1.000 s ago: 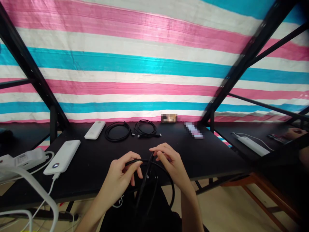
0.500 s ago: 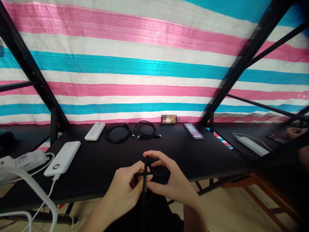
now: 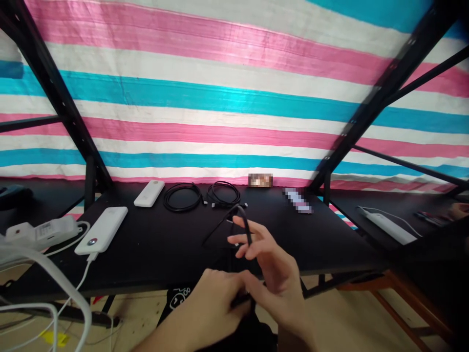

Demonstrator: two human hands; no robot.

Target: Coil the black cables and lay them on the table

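A black cable [image 3: 247, 226] is bent into a loop that stands up over the near part of the desk. My right hand [image 3: 276, 274] holds it, the fingers curled through and around the loop and the thumb pointing down toward my other hand. Just below and to the left, my left hand [image 3: 216, 303] is closed, back of the hand up, against the right thumb. A dark bit of the cable shows between its fingers; the rest is hidden. Beyond my hands lie two coiled black cables, one left [image 3: 182, 197] and one right [image 3: 224, 193].
On the black desk [image 3: 157, 244] lie a white power bank [image 3: 149, 193] and another power bank [image 3: 102, 230] with a white cable plugged in. A white power strip [image 3: 46, 232] is at left. A blurred-out phone-like item [image 3: 297, 200] lies right. Another person's hand [image 3: 458, 210] shows far right.
My left hand has moved down and turned back up. My right hand has opened its grip outward, and the cable loop now spreads forward over the desk. The view has shifted slightly.
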